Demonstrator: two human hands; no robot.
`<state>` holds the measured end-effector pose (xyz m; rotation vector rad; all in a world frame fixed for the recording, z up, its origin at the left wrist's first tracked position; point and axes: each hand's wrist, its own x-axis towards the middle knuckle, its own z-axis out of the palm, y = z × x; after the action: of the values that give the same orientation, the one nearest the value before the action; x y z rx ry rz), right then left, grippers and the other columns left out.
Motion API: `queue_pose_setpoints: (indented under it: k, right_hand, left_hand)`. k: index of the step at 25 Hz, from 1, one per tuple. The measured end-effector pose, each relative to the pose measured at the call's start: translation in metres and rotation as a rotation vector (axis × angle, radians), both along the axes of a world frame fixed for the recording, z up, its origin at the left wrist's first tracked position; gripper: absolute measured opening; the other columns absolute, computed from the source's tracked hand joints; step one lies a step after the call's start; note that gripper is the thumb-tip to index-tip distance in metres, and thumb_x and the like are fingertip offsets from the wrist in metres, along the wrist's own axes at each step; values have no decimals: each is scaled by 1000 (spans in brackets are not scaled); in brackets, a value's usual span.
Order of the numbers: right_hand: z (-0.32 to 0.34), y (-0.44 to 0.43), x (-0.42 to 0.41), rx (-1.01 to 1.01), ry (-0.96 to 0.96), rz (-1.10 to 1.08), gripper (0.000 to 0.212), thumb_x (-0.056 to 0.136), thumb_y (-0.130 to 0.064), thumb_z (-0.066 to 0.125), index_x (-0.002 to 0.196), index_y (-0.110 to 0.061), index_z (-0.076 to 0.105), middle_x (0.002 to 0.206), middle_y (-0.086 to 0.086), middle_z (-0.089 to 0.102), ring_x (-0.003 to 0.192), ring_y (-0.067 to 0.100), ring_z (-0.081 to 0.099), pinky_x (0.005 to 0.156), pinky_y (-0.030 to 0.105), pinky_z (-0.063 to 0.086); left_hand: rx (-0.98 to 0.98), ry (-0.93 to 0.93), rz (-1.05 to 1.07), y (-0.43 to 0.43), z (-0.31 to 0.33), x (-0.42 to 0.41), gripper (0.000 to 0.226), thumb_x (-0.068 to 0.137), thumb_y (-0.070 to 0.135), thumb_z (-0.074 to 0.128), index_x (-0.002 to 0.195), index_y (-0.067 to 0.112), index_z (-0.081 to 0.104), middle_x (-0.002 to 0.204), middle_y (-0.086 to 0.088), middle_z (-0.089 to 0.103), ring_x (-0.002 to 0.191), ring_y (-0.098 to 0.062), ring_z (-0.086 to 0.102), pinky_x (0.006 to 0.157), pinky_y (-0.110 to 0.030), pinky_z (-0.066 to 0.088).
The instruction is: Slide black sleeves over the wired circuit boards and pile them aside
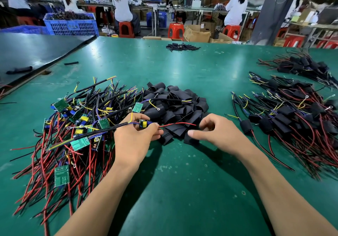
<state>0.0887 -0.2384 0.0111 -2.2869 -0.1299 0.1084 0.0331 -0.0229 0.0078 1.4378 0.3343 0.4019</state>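
The left hand (pixel 135 136) pinches a wired board (pixel 143 124) at the near edge of the sleeve pile (pixel 175 104). Its red lead (pixel 177 124) runs lengthwise toward the right hand (pixel 215 131), the hand nearer the sleeves, whose fingers curl over them, perhaps already holding one; the view is unclear. Finished units (pixel 292 118) lie right of the pile.

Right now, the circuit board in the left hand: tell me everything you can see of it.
Small circuit board, no sleeve on it yet, carrying a yellow block component and a blue part. The left hand pinches it between thumb and fingertips, just in front of the pile of black sleeves. A thin red wire runs from it toward the right hand; a black cable with yellow and blue leads trails left.
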Motion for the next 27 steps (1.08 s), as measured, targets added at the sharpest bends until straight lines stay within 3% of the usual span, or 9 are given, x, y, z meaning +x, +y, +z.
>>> queue_pose_setpoints:
  k: [3, 6, 12, 15, 19, 23, 27]
  right_hand:
    - [3, 0, -2, -164, 13, 137, 47, 62, -47, 91, 97, -28, 66, 95, -8, 64, 75, 3, 56, 61, 13, 39]
    - [3, 2, -3, -212, -68, 148, 40, 68, -42, 89, 99, -28, 67, 98, -6, 63, 83, 7, 57, 65, 14, 38]
    - [-1, 0, 0, -26, -60, 36, 41, 70, -48, 86, 99, -26, 68, 86, -8, 66, 71, -1, 58, 60, 6, 40]
    - [-6, 7, 2, 162, -100, -99, 53, 76, -52, 80, 119, -25, 64, 80, -12, 64, 65, -10, 55, 61, 4, 39]
    - [-10, 12, 0, 174, -98, -55, 66, 82, -47, 77, 140, -29, 52, 85, -12, 64, 67, -14, 52, 66, 5, 38]
    - [-11, 13, -1, 108, -158, -12, 40, 81, -31, 81, 118, -25, 66, 84, -6, 62, 60, -1, 47, 64, 6, 38]
    - [-12, 15, -3, 191, -187, -27, 24, 79, -22, 83, 96, -24, 65, 84, -5, 63, 59, -2, 46, 64, 8, 40]
  left_hand:
    - [4, -5, 19, 1, -1, 0, 22, 84, -9, 68, 90, 8, 56, 79, -23, 70, 70, -30, 75, 66, -35, 62]
    - [5, -5, 42, 3, -2, 0, 21, 85, -8, 67, 91, 9, 56, 80, -24, 71, 70, -30, 75, 67, -36, 62]
    - [-90, -34, 62, 0, 1, 0, 20, 87, -8, 66, 92, 9, 56, 78, -23, 68, 68, -30, 75, 61, -29, 60]
    - [-175, -51, 43, 0, 4, -1, 21, 87, -9, 66, 93, 7, 55, 77, -23, 67, 68, -30, 75, 61, -28, 60]
    - [-181, -58, 0, -1, 3, -2, 21, 87, -10, 66, 97, 6, 56, 75, -18, 68, 68, -26, 74, 64, -28, 61]
    - [-61, -11, -44, -5, -2, -2, 22, 85, -11, 67, 94, 6, 57, 83, -21, 66, 70, -27, 72, 67, -28, 62]
    - [54, 45, -63, -5, -5, -1, 21, 86, -8, 68, 89, 8, 54, 81, -20, 68, 66, -23, 73, 62, -28, 61]
